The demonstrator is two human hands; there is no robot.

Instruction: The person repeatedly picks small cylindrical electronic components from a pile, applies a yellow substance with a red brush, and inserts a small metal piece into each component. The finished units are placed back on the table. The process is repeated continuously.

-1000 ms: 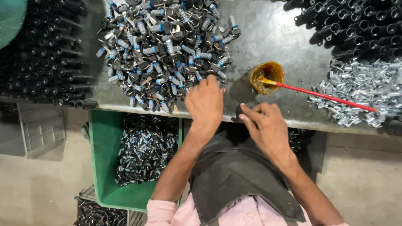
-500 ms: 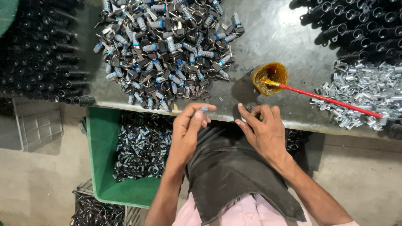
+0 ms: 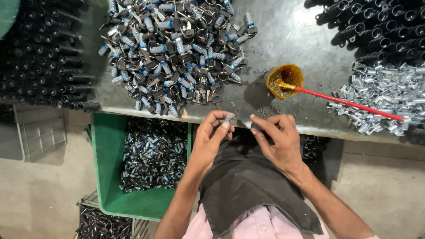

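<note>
Pinching lock cylinder (image 3: 228, 117) between left fingers (image 3: 220, 128).

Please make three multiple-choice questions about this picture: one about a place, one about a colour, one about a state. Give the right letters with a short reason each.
1. Where does the small amber cup stand?
A. on the grey table, right of the big pile of keyed lock cylinders
B. inside the green bin
C. on the floor

2. What colour is the stick that rests in the cup?
A. blue
B. red
C. white

3. What is the left hand doing?
A. lying flat on the table
B. reaching into the bin
C. pinching a small silver cylinder in its fingertips

Answers:
1 A: the cup sits on the table, beside the pile.
2 B: the long handle is red.
3 C: the silver cylinder is held between thumb and fingers, above the green bin.
</note>
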